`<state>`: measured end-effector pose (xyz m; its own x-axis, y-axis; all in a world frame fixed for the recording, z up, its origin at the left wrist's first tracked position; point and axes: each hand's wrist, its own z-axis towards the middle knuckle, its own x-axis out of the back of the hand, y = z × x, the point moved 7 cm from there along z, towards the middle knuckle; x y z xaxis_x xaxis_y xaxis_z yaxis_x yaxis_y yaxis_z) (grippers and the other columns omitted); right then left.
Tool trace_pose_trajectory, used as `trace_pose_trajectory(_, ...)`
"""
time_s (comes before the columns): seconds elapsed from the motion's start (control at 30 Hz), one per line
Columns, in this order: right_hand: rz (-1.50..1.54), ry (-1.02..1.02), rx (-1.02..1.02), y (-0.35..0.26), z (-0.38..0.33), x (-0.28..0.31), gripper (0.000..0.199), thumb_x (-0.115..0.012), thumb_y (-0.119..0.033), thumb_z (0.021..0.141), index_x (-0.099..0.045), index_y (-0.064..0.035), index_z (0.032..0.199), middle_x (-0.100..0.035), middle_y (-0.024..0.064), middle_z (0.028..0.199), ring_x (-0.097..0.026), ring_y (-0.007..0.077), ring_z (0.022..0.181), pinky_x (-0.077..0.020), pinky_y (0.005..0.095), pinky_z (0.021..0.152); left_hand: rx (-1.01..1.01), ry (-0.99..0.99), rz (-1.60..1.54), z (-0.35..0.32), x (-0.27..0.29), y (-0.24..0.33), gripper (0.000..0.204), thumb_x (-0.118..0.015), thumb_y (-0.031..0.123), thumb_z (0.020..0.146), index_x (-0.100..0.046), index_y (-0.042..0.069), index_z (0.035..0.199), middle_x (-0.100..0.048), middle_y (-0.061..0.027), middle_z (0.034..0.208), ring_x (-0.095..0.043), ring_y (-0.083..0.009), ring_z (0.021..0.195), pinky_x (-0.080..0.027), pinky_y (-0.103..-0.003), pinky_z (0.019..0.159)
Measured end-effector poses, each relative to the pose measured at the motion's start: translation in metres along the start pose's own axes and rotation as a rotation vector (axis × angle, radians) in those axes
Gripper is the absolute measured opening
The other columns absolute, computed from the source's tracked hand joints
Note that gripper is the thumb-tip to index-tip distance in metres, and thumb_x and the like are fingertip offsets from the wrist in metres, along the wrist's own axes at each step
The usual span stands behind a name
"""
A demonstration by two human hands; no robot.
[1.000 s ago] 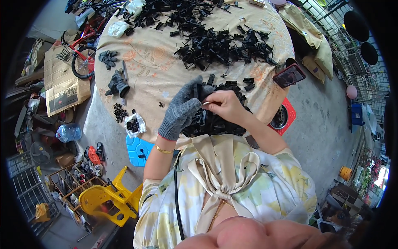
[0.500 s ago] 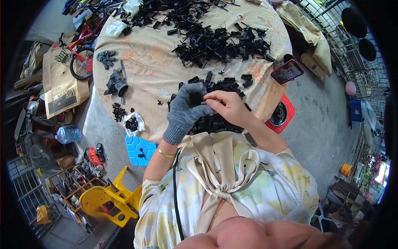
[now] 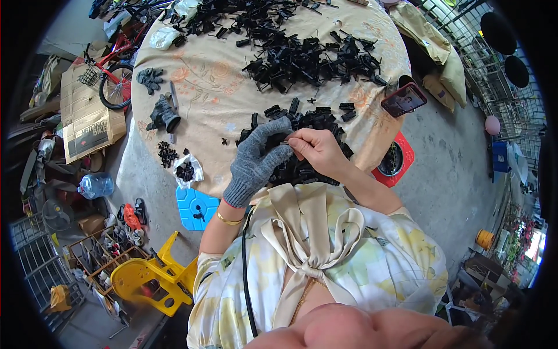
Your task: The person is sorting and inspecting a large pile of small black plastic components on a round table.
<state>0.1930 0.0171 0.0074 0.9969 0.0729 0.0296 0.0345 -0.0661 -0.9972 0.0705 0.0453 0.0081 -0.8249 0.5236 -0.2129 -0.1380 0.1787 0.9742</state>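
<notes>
My left hand (image 3: 256, 160), in a grey knit glove, curls its thumb and fingers toward my right hand above the table's near edge. My bare right hand (image 3: 318, 150) pinches thumb against fingertips, meeting the glove's tips. Whatever sits between the two hands is small and mostly hidden, and I cannot make it out. Beneath and around them lies a near pile of small black plastic parts (image 3: 302, 170). Further off is a larger heap of black parts with thin stems (image 3: 299, 61). Tiny black pieces fill a white bag (image 3: 187, 171) to the left, beside a loose cluster of them (image 3: 167, 154).
A patterned cloth (image 3: 203, 110) covers the round table. Dark gloves (image 3: 164, 114) and a thin blade-like tool (image 3: 174, 94) lie at its left. A phone (image 3: 404, 100) stands at the right edge. Around are a blue stool (image 3: 196, 205), red stool (image 3: 405, 156) and yellow chair (image 3: 152, 279).
My left hand has shifted slightly left and its fingertips sit a little differently against my right hand. The right fingers are drawn into a tighter pinch. The piles look the same.
</notes>
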Motion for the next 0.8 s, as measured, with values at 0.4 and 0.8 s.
trace_pose_trajectory(0.4, 0.117, -0.056, -0.164, 0.032, 0.003, -0.008, 0.013, -0.052, -0.006, 0.087, -0.062, 0.0023, 0.087, -0.052, -0.0021, 0.063, -0.044, 0.0046, 0.055, -0.0364, 0.0199, 0.05, -0.361, 0.111, 0.549, -0.008, 0.0, 0.007, 0.031, -0.065, -0.001, 0.074, -0.058, 0.004, 0.104, -0.062, -0.0098, 0.091, -0.061, -0.0186, 0.081, -0.05, -0.027, 0.071)
trace_pose_trajectory(0.8, -0.307, 0.063, 0.168, -0.01, 0.001, 0.011, 0.017, -0.071, -0.007, 0.07, -0.062, 0.0008, 0.083, -0.056, 0.0041, 0.068, -0.05, 0.0069, 0.057, -0.0397, 0.0219, 0.051, -0.309, 0.069, 0.84, -0.007, -0.01, 0.007, 0.065, -0.07, 0.004, 0.067, -0.043, 0.007, 0.126, -0.057, -0.0121, 0.103, -0.055, -0.0261, 0.09, -0.045, -0.035, 0.078)
